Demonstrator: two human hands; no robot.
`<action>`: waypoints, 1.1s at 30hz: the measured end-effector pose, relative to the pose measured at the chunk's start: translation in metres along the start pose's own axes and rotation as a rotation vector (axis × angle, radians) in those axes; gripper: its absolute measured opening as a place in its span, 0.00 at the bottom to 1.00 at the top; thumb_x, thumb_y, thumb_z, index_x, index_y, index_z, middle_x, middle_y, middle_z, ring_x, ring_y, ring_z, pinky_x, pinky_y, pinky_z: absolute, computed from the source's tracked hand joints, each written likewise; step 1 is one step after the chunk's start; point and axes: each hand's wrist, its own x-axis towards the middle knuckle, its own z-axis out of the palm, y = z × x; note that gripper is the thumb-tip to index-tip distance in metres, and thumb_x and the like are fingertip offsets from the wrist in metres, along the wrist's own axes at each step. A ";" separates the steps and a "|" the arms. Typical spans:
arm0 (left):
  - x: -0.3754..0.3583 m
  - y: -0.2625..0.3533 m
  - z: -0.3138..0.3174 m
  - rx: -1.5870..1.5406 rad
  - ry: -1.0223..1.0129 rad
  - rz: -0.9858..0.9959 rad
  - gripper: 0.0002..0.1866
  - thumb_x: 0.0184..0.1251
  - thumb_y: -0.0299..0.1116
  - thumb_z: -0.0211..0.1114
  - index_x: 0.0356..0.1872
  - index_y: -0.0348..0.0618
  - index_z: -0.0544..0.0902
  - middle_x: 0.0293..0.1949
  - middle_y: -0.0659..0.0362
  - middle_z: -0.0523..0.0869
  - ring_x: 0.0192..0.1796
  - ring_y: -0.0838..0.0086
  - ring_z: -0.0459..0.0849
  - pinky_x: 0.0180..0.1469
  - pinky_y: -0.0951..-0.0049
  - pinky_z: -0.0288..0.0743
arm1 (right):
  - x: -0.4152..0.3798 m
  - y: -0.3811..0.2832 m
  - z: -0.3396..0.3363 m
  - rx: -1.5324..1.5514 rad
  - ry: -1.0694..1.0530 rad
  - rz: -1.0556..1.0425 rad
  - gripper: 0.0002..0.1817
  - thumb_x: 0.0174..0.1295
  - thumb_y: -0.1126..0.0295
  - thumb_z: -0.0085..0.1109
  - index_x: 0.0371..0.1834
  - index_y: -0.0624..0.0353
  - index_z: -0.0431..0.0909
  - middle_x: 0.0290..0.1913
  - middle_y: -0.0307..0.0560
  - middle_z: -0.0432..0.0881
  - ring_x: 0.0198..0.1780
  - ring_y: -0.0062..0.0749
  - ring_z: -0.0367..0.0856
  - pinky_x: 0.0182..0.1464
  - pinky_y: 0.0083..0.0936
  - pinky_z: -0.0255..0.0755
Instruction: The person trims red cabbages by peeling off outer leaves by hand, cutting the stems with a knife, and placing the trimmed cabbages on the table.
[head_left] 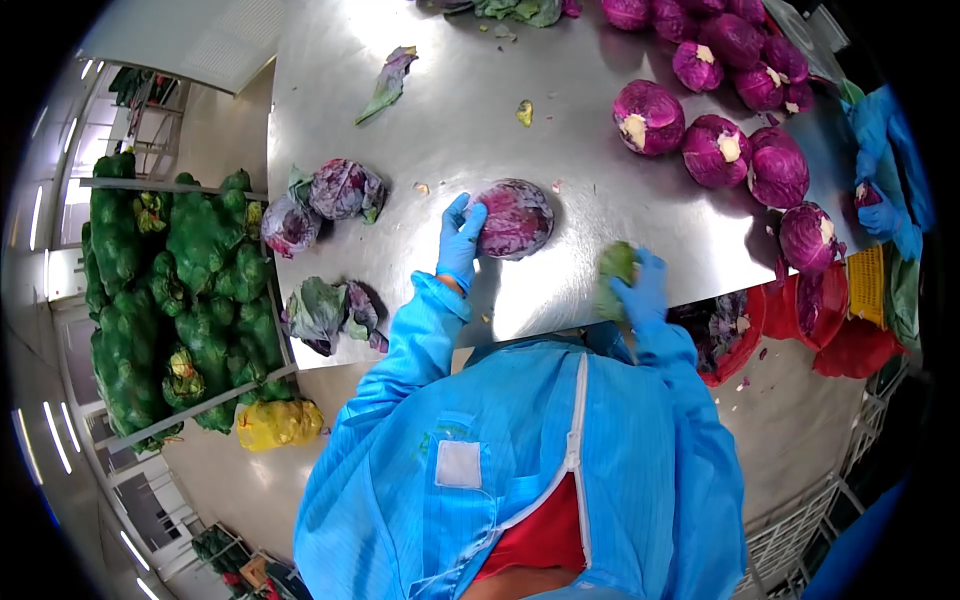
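Observation:
In a blue glove, my left hand lies with its fingers against the left side of a purple cabbage on the metal table. My right hand, also gloved and slightly blurred, has its fingers closed on a green leaf near the table's front edge. Two cabbages with dull outer leaves, one behind the other, sit to the left. Loose leaves lie in front of them.
Several trimmed purple cabbages cover the back right. A co-worker's gloved hand touches a cabbage at the right edge. Red containers with leaves stand below the table. Green net sacks fill a rack at left. One torn leaf lies at the back.

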 end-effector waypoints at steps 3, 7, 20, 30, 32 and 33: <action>-0.015 0.011 0.012 0.157 -0.116 0.130 0.42 0.55 0.43 0.78 0.67 0.38 0.67 0.62 0.51 0.73 0.63 0.65 0.73 0.68 0.67 0.66 | -0.018 0.078 -0.043 -0.151 0.231 0.086 0.41 0.47 0.63 0.74 0.66 0.51 0.65 0.60 0.56 0.66 0.57 0.52 0.74 0.60 0.41 0.73; -0.038 0.010 0.034 0.540 -0.315 0.567 0.51 0.42 0.43 0.84 0.69 0.40 0.65 0.68 0.49 0.66 0.72 0.58 0.62 0.74 0.59 0.57 | -0.028 0.096 -0.101 -0.158 0.395 0.280 0.31 0.51 0.67 0.74 0.59 0.57 0.70 0.57 0.57 0.71 0.53 0.48 0.78 0.56 0.37 0.74; -0.067 0.003 0.084 0.940 -0.460 0.653 0.63 0.29 0.57 0.85 0.72 0.44 0.63 0.69 0.40 0.60 0.72 0.45 0.59 0.73 0.53 0.58 | -0.027 -0.082 -0.047 0.467 -0.233 -0.070 0.38 0.68 0.46 0.54 0.76 0.49 0.56 0.39 0.58 0.83 0.33 0.47 0.85 0.39 0.39 0.76; -0.058 -0.007 0.080 0.914 -0.433 0.563 0.72 0.27 0.58 0.85 0.73 0.34 0.52 0.70 0.41 0.59 0.72 0.47 0.59 0.74 0.55 0.55 | -0.031 -0.064 -0.026 0.350 -0.202 -0.245 0.41 0.69 0.38 0.46 0.80 0.38 0.44 0.41 0.58 0.83 0.33 0.46 0.85 0.38 0.37 0.76; -0.054 -0.013 0.078 0.881 -0.437 0.554 0.72 0.27 0.58 0.86 0.73 0.34 0.52 0.70 0.41 0.59 0.72 0.47 0.59 0.74 0.55 0.55 | -0.030 -0.064 -0.024 0.361 -0.187 -0.232 0.38 0.69 0.39 0.47 0.79 0.35 0.49 0.45 0.55 0.84 0.34 0.43 0.85 0.39 0.35 0.77; -0.053 -0.013 0.079 0.860 -0.433 0.554 0.72 0.26 0.58 0.86 0.73 0.33 0.53 0.69 0.41 0.60 0.72 0.48 0.59 0.74 0.55 0.55 | -0.031 -0.065 -0.023 0.377 -0.173 -0.227 0.37 0.69 0.40 0.47 0.79 0.34 0.51 0.47 0.54 0.84 0.34 0.42 0.86 0.39 0.34 0.77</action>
